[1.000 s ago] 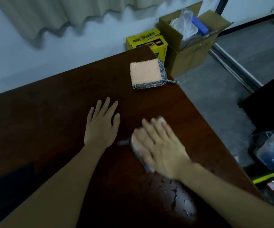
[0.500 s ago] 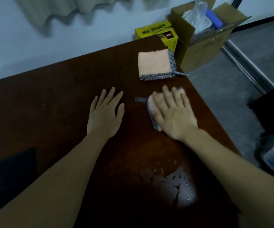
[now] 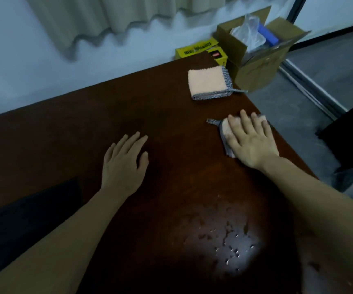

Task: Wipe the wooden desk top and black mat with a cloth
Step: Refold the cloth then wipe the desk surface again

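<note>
Rightward along the desk [image 3: 86, 128] the cloth [image 3: 224, 132] has slid, toward the edge. Black mat [image 3: 22, 219] lies beside the left forearm. Left hand [image 3: 124, 164] rests flat, fingers spread. Right hand [image 3: 252, 141] presses the cloth with straight fingers. A second folded cloth [image 3: 207, 81] sits just beyond it.

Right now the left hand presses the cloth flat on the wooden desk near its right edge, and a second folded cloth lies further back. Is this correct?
Not quite: the head view shows the right hand pressing the cloth flat on the wooden desk near its right edge. The left hand rests bare on the wood. The second folded cloth does lie further back.
</note>
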`<state>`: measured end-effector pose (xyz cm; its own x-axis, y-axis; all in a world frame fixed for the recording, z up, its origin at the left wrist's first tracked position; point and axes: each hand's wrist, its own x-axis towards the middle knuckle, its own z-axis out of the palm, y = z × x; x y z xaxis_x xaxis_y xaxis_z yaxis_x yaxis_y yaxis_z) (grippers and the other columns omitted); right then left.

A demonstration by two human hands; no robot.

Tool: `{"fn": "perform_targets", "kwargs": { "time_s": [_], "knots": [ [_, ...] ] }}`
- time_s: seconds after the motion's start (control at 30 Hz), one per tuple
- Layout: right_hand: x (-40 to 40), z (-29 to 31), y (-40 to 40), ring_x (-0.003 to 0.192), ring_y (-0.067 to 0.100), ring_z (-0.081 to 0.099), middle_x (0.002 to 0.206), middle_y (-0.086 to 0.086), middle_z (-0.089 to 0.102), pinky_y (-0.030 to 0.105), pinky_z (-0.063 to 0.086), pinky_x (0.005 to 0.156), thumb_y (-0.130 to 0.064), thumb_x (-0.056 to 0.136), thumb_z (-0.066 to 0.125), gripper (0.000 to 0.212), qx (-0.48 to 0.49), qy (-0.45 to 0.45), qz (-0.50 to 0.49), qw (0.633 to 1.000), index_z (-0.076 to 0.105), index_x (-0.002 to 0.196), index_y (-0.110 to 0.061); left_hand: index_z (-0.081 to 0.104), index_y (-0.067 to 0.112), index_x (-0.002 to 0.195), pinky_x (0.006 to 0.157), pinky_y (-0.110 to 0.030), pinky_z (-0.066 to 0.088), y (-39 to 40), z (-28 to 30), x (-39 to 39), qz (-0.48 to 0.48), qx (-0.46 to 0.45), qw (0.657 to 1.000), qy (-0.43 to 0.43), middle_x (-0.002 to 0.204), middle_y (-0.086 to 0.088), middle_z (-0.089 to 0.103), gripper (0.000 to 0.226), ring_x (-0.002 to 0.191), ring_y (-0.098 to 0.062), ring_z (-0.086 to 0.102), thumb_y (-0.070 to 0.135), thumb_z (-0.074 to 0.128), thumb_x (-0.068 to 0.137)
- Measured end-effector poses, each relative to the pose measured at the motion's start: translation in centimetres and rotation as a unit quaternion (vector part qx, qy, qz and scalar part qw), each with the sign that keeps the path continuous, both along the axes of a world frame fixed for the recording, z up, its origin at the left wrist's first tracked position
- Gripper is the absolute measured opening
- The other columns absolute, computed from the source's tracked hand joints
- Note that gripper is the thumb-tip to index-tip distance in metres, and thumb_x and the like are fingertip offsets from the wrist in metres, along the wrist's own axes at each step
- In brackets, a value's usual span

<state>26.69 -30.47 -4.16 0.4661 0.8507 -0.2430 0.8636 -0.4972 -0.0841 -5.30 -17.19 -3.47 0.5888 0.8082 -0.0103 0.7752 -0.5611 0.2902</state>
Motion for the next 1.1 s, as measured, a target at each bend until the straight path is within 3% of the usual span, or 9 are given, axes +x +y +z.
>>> {"fn": "perform_targets", "kwargs": {
  "time_s": [0.1,0.27,0.37,0.53,0.7,0.8,0.93,1.03,1.1],
  "knots": [
    [-5.6,0.4,1.3,0.155,0.028,-0.016,0.17,0.002,-0.014,0.05,-0.008,0.125,-0.055,0.103,0.005,0.062,-0.004,0.008,0.01,1.0,-0.011,0.16,-0.037,0.028,0.036,0.156,0.126,-0.04,0.005,-0.1,0.0,-4.9,-0.005,-0.012,1.0,0.02,0.166,0.013,0.018,0.052,0.154,-0.009,0.007,0.046,0.028,0.105],
    [-17.6,0.6,-3.6,0.154,0.029,-0.018,0.169,0.003,-0.015,0.046,-0.015,0.122,-0.055,0.105,0.012,0.063,0.015,-0.002,0.175,0.984,-0.011,0.161,-0.034,0.022,0.037,0.158,0.126,-0.04,0.001,-1.1,-0.1,-10.9,0.008,-0.021,0.999,0.049,0.167,0.013,0.008,0.054,0.154,-0.009,-0.001,0.048,0.026,0.106],
    [-18.5,1.1,-7.8,0.151,0.021,-0.029,0.163,-0.006,-0.028,0.043,-0.017,0.122,-0.063,0.103,0.008,0.062,0.002,0.02,0.236,0.971,-0.018,0.156,-0.043,0.021,0.038,0.158,0.126,-0.04,-0.002,-1.9,0.0,-13.0,0.012,-0.019,0.999,0.044,0.167,0.014,0.005,0.053,0.154,-0.009,-0.004,0.047,0.025,0.106],
    [-13.1,1.2,-7.5,0.154,0.021,-0.018,0.166,-0.005,-0.022,0.039,-0.012,0.124,-0.067,0.091,-0.01,0.069,-0.013,-0.019,0.069,0.997,-0.02,0.154,-0.044,0.013,0.04,0.159,0.125,-0.042,-0.005,-1.7,-0.4,-15.9,0.025,-0.03,0.998,0.059,0.167,0.015,-0.003,0.055,0.154,-0.011,-0.01,0.051,0.017,0.105],
    [-14.0,0.4,-0.9,0.155,0.028,-0.013,0.17,0.002,-0.013,0.049,-0.006,0.125,-0.057,0.103,0.007,0.063,-0.01,-0.005,-0.056,0.998,-0.01,0.16,-0.038,0.012,0.043,0.159,0.125,-0.04,-0.005,-1.7,-1.2,-16.0,0.043,-0.017,0.998,0.046,0.167,0.016,-0.002,0.054,0.154,-0.009,-0.009,0.051,0.018,0.106],
    [-18.7,0.5,1.8,0.155,0.03,-0.015,0.17,0.004,-0.014,0.05,-0.008,0.124,-0.055,0.104,0.009,0.063,-0.01,-0.001,0.008,1.0,-0.011,0.16,-0.035,0.013,0.043,0.158,0.125,-0.041,-0.004,-1.7,-1.1,-16.2,0.044,-0.023,0.998,0.044,0.167,0.016,0.0,0.053,0.154,-0.009,-0.007,0.05,0.018,0.106],
    [-25.4,0.6,-1.0,0.154,0.028,-0.019,0.169,0.003,-0.017,0.049,-0.009,0.125,-0.056,0.103,0.004,0.063,0.011,0.0,0.194,0.981,-0.015,0.159,-0.035,0.015,0.042,0.158,0.126,-0.043,0.0,-1.8,-0.9,-16.1,0.043,-0.022,0.998,0.033,0.167,0.014,0.003,0.053,0.155,-0.011,-0.004,0.048,0.02,0.106],
    [-24.1,0.9,-3.4,0.154,0.022,-0.02,0.167,-0.004,-0.016,0.044,-0.011,0.124,-0.064,0.101,0.006,0.065,0.012,0.032,0.28,0.959,-0.01,0.16,-0.04,0.013,0.042,0.159,0.126,-0.042,-0.001,-1.8,-0.9,-16.1,0.044,-0.018,0.998,0.037,0.167,0.015,0.001,0.053,0.154,-0.01,-0.005,0.048,0.019,0.106],
    [-20.5,0.7,-2.7,0.155,0.024,-0.014,0.167,-0.004,-0.011,0.042,-0.009,0.124,-0.07,0.097,0.0,0.067,0.01,0.017,0.271,0.962,-0.009,0.158,-0.043,0.012,0.043,0.158,0.126,-0.041,-0.002,-1.8,-0.8,-16.1,0.045,-0.022,0.998,0.04,0.167,0.017,-0.002,0.053,0.154,-0.008,-0.008,0.049,0.017,0.105]
  ]
}}
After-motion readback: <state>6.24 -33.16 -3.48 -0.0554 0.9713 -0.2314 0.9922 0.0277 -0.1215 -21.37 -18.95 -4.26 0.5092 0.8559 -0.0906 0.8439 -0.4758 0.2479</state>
